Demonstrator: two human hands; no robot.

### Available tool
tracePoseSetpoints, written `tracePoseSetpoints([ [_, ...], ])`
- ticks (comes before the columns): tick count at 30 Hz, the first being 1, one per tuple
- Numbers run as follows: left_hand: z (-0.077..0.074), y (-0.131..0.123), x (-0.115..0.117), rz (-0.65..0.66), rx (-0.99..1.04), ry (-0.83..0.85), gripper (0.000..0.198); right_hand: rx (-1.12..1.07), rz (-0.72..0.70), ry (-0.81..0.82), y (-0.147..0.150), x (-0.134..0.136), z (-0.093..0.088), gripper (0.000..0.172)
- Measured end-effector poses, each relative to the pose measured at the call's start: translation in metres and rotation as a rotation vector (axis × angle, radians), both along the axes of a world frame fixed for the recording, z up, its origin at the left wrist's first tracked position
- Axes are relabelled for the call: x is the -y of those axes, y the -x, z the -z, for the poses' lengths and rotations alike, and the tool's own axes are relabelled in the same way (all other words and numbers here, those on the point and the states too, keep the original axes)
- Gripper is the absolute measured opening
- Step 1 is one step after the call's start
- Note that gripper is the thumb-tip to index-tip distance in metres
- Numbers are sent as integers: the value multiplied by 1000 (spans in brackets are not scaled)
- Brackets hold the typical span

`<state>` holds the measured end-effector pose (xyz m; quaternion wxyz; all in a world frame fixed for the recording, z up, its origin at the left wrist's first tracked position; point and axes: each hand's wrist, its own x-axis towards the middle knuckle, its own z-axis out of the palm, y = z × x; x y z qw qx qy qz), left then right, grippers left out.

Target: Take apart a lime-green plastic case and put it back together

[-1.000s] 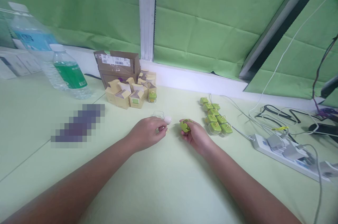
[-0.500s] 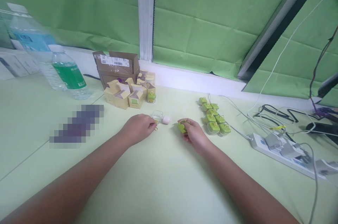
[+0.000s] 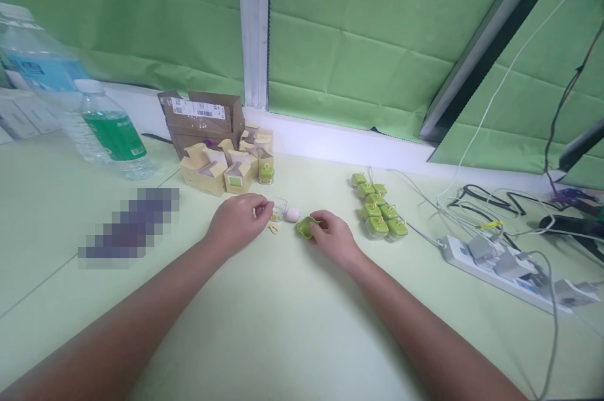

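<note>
My left hand rests on the pale green table with its fingers pinched together beside a small clear case; what they hold is too small to name. A tiny yellow loop lies just below the fingertips. A small white piece sits right of the clear case. My right hand holds a green lid down on the table by its edge. A cluster of finished green-lidded cases stands to its right.
Small tan cartons stand before a brown shipping box at the back left. Two water bottles stand further left. A power strip with plugs and tangled cables fills the right side. Green blinds cover the window behind.
My right hand has moved left and lowered the green lid onto the table. My left hand has let the white piece lie and now pinches by the clear case.
</note>
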<state>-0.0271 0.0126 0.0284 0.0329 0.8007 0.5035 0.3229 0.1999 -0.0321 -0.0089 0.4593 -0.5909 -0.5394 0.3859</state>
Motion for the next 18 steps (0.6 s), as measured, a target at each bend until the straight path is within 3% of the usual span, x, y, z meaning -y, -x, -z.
tracePoseSetpoints([
  [7, -6, 9, -9, -49, 218, 21, 27, 88, 130, -92, -17, -4, -13, 20],
  [10, -3, 12, -18, -89, 423, 35, 21, 1, 302, -112, -29, -8, -25, 15],
  [12, 1, 13, -24, -142, 555, 50, 17, -120, 416, -40, -36, -11, -29, 24],
  [15, 5, 12, -30, -243, 721, 147, 41, -254, 468, 73, -43, -16, -26, 43],
  [18, 5, 8, -31, -320, 787, 231, 57, -283, 457, 126, -44, -21, -16, 47],
])
